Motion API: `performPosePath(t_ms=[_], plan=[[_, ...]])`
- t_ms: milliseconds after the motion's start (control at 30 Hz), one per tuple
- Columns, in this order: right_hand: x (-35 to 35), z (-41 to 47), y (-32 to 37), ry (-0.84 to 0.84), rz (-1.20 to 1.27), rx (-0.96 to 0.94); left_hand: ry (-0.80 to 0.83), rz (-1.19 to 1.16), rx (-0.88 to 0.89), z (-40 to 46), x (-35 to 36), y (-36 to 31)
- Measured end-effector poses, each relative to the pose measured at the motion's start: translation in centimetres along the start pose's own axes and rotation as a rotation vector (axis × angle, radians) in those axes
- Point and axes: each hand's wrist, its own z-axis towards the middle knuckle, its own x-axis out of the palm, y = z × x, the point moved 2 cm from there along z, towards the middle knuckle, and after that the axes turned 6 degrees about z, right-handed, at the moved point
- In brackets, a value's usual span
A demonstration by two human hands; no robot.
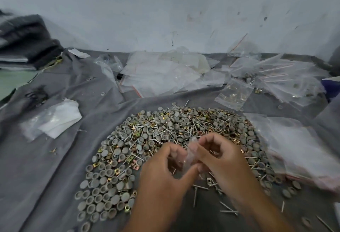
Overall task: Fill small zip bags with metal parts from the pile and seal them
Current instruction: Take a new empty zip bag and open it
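Note:
A wide pile of metal parts (139,139) lies on a grey cloth (55,167): grey round caps, brass square clips and thin nails. Above its near edge both hands meet. My left hand (163,169) and my right hand (220,160) pinch a small clear zip bag (190,153) between fingers and thumbs. The bag is blurred, and I cannot tell what is inside it or whether its zip is closed.
Empty clear zip bags (161,73) are heaped at the back by the wall. One bag holding brass clips (233,93) lies at back right. More plastic bags (298,143) sit on the right and a folded plastic sheet (57,119) on the left. Dark folded fabric (27,44) is far left.

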Motion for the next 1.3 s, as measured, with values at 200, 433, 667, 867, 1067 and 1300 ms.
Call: performPosePath(t_ms=[200, 433, 667, 867, 1067, 1300], plan=[[-0.8, -0.3, -1.4, 0.013, 0.087, 0.055, 0.005, -0.02, -0.08, 0.1, -0.3, 0.8], [-0.3, -0.7, -1.6, 0.019, -0.025, -0.01, 0.017, -0.013, -0.08, -0.1, 0.0, 0.2], [-0.9, -1.0, -1.4, -0.013, 0.012, 0.017, 0.1, -0.22, -0.169, 0.0, -0.5, 0.2], [-0.7, -0.9, -1.8, -0.032, 0.017, 0.077, 0.132, -0.208, -0.11, 0.1, -1.2, 0.0], [-0.7, -1.1, -1.5, 0.03, -0.01, 0.046, 0.084, -0.058, 0.009, -0.2, -1.4, -0.1], [-0.6, -1.2, -1.7, -0.141, -0.226, -0.091, -0.105, 0.25, 0.264, -0.6, -0.7, -1.1]])
